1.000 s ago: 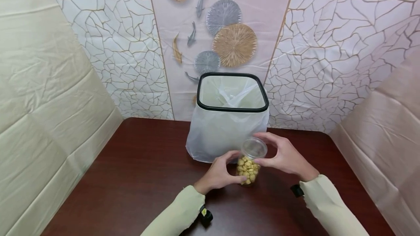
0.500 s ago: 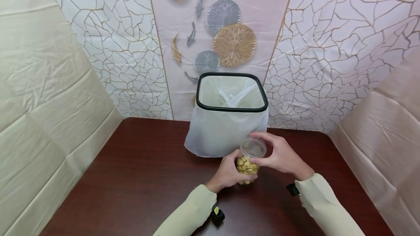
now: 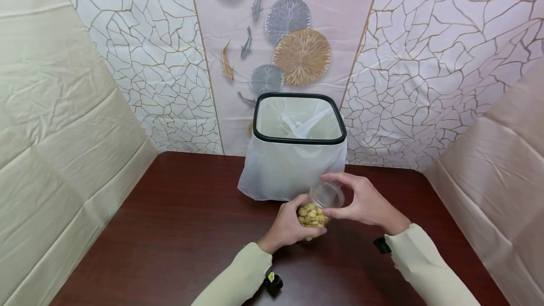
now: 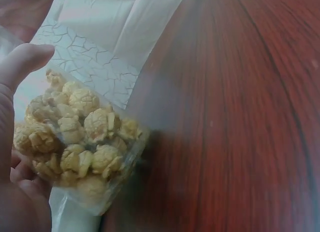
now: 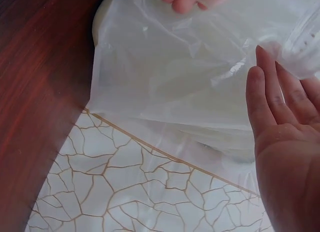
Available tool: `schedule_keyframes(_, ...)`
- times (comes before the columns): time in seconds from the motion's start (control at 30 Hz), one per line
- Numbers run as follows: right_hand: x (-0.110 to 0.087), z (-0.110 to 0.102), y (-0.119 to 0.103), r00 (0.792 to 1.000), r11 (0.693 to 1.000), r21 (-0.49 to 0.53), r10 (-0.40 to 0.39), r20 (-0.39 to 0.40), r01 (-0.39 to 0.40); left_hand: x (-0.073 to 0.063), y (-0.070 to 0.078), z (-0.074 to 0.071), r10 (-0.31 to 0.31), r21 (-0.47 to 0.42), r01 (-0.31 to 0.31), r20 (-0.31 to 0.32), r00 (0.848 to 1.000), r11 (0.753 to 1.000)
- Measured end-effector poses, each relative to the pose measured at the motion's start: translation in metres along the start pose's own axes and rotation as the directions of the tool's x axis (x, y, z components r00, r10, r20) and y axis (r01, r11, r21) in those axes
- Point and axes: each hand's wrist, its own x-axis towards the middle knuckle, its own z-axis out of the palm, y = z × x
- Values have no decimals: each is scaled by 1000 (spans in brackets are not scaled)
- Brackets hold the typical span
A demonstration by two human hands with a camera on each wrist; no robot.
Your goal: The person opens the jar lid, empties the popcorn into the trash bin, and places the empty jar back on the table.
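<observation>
A clear jar (image 3: 312,216) of pale yellow popcorn is between both hands in the head view, its lower end tipped toward the left. My left hand (image 3: 285,227) grips the jar's side, thumb across the front. At the top, my right hand (image 3: 369,203) holds the clear round lid (image 3: 326,195) between thumb and fingers. The left wrist view shows the popcorn (image 4: 85,132) close up through the clear wall, the jar tilted over the table. In the right wrist view the right hand's fingers (image 5: 272,97) lie against the clear plastic.
Directly behind the hands stands a waste bin with a black rim (image 3: 299,141) and a white plastic liner (image 3: 284,169). The dark red-brown table (image 3: 170,230) extends to both sides. Patterned cloth (image 3: 425,60) hangs at the back, with pale cloth walls at the sides.
My left hand has moved right around the jar, then slightly back left. The jar's lower end has swung left, while the right hand stays nearly in place at the lid.
</observation>
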Motion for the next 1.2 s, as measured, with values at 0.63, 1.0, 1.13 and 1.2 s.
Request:
schedule_keyframes(0.63,8,16,-26,994,1000,-12,22,105,-21,-27,7,-67,122,378,-124,29,992,917)
schedule_keyframes(1.0,17,34,-41,981,988,-14,153,120,-153,-39,15,-86,136,576,-116,9,991,809)
schedule_keyframes(1.13,17,39,-41,980,987,7,162,113,-163,-41,17,-90,147,611,-119,6,989,783)
schedule_keyframes(1.2,17,40,-41,981,986,13,165,105,-167,-41,18,-92,155,627,-124,6,988,769)
